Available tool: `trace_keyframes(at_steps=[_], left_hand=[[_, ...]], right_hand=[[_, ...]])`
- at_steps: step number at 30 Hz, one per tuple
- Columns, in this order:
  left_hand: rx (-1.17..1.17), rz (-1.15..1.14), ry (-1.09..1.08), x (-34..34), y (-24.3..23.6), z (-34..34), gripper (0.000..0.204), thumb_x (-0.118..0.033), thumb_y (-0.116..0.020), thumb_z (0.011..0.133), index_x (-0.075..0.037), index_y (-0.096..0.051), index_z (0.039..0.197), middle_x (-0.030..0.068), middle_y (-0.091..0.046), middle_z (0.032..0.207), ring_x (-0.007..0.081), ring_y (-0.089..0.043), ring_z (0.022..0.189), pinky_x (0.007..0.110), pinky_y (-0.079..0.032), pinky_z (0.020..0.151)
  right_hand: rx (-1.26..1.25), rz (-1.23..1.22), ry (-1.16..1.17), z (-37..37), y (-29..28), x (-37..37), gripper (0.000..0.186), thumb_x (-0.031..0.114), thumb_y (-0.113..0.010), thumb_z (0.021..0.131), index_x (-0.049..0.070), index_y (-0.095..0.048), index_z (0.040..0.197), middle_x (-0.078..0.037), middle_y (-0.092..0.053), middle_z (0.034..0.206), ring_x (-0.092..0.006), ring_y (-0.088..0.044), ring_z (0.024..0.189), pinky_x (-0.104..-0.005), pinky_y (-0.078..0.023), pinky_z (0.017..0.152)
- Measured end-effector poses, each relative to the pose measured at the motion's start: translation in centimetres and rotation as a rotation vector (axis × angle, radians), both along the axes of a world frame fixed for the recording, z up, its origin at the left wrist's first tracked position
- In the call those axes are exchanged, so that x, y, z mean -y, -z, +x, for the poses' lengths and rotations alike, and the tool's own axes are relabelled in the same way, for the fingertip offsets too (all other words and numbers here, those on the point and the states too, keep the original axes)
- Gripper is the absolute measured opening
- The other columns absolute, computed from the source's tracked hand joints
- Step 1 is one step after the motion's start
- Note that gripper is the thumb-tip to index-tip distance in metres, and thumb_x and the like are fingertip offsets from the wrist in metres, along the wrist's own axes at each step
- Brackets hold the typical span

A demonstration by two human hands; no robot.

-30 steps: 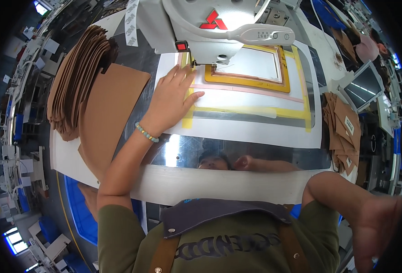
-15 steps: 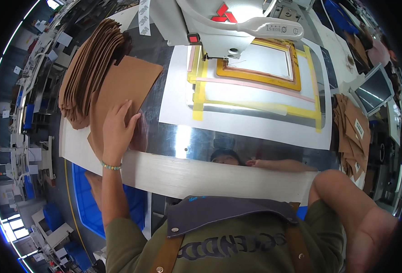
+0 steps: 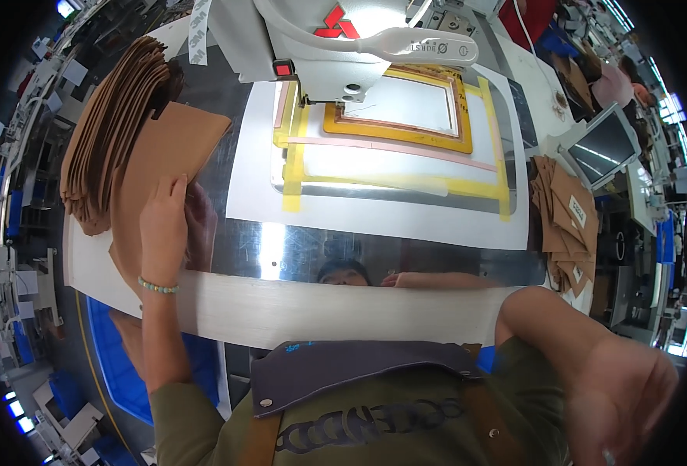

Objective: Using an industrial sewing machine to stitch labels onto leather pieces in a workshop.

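Observation:
My left hand (image 3: 164,229) is at the right edge of a brown flat panel (image 3: 165,140), fabric or leather-like. Its fingers are drawn together and closed on that edge, and the thumb is mostly hidden. The panel lies against a thick, curved stack of similar brown panels (image 3: 110,128) at the left of the table. My right arm is bent, and my right hand (image 3: 623,388) is raised close to the camera at the lower right. Its fingers are cut off or blurred, so their pose does not show.
A white sewing machine head (image 3: 332,58) stands over a yellow-edged frame (image 3: 394,140) taped on a white sheet (image 3: 254,186). Brown labelled pieces (image 3: 565,221) lie at the right, beside a small screen (image 3: 603,147). A blue bin (image 3: 110,373) sits below the table's left edge.
The left hand's spread fingers have come together on the panel's edge. The raised right hand has shifted slightly. The whole view has moved, so the table appears farther left.

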State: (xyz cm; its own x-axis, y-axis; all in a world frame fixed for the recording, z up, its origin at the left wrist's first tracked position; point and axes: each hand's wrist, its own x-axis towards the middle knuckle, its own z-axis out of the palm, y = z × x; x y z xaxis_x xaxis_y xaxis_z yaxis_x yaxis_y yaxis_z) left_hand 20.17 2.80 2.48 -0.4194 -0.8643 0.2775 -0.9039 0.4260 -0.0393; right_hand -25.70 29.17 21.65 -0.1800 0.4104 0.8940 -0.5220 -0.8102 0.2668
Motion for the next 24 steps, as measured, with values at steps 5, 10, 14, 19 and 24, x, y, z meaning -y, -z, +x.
trace_keyframes(at_steps=[5, 10, 14, 19, 24], left_hand=[[-0.289, -0.071, 0.159, 3.1, -0.8, -5.6, 0.017, -0.001, -0.067, 0.095, 0.001, -0.069, 0.112, 0.0165, -0.070, 0.106, 0.0381, -0.070, 0.096, 0.046, -0.058, 0.083], [-0.392, 0.047, 0.321, -1.3, -0.9, -7.1, 0.024, 0.001, -0.070, 0.091, -0.002, -0.067, 0.115, 0.0146, -0.067, 0.101, 0.0368, -0.067, 0.089, 0.046, -0.057, 0.080], [-0.214, -0.005, 0.343, -3.0, -0.1, -7.0, 0.042, 0.001, -0.071, 0.084, -0.003, -0.067, 0.126, 0.0129, -0.068, 0.105, 0.0349, -0.067, 0.095, 0.045, -0.056, 0.084], [-0.232, -0.069, 0.236, -5.2, 1.0, -2.5, 0.036, 0.004, -0.077, 0.085, -0.002, -0.071, 0.119, 0.0124, -0.075, 0.125, 0.0346, -0.073, 0.114, 0.043, -0.060, 0.096], [-0.201, -0.099, 0.199, -8.0, 1.2, 3.3, 0.019, 0.004, -0.079, 0.089, 0.000, -0.074, 0.107, 0.0125, -0.077, 0.128, 0.0340, -0.073, 0.121, 0.043, -0.060, 0.100]], right_hand=[[-0.105, 0.649, 0.000, 1.9, 4.0, 7.6, 0.030, 0.039, -0.070, 0.104, 0.010, -0.076, 0.102, -0.006, -0.075, 0.102, -0.0194, -0.068, 0.091, -0.0314, -0.055, 0.075], [-0.802, 1.196, 0.194, 7.6, 12.0, 17.0, 0.046, 0.010, -0.078, 0.088, 0.002, -0.069, 0.133, -0.015, -0.069, 0.135, -0.0277, -0.072, 0.107, -0.0388, -0.060, 0.081], [-0.884, 1.097, 0.318, 10.4, 17.0, 19.7, 0.044, 0.013, -0.078, 0.084, 0.004, -0.070, 0.126, -0.013, -0.070, 0.125, -0.0246, -0.073, 0.102, -0.0340, -0.058, 0.072], [-1.080, 1.114, 0.527, 11.5, 18.1, 22.0, 0.022, 0.009, -0.076, 0.079, 0.007, -0.068, 0.099, -0.005, -0.065, 0.099, -0.0160, -0.067, 0.076, -0.0294, -0.054, 0.066], [-1.006, 1.011, 0.502, 11.9, 18.5, 22.3, 0.017, 0.009, -0.076, 0.077, 0.009, -0.064, 0.089, -0.002, -0.060, 0.090, -0.0143, -0.065, 0.074, -0.0285, -0.054, 0.064]])
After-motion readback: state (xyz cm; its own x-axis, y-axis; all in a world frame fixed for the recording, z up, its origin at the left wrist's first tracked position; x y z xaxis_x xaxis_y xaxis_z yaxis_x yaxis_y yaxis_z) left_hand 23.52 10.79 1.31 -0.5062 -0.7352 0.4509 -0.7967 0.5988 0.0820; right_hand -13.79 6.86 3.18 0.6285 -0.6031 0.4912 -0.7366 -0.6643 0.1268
